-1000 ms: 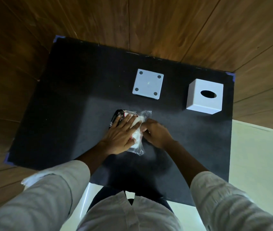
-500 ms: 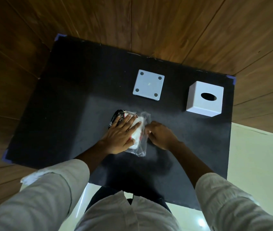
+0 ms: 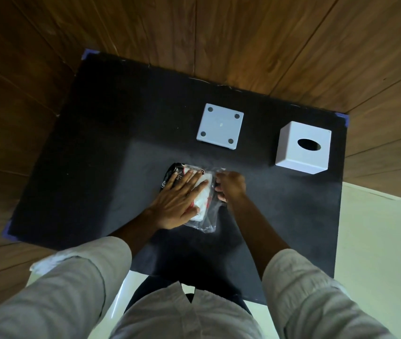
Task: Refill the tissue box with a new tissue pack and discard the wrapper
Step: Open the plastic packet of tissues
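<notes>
Left hand flat atop tissue pack; right hand pinches wrapper.

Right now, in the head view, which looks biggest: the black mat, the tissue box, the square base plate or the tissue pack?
1. Mat
2. Box
3. Plate and pack: look alike, the pack partly hidden under the left hand.

The room is dim and warm-toned. The black mat swallows most light; its left half sits in deep shadow, and a paler patch spreads right of that. The white box catches soft light on top. Wall boards curve toward the frame edges. Sleeves below the mat look soft.
</notes>
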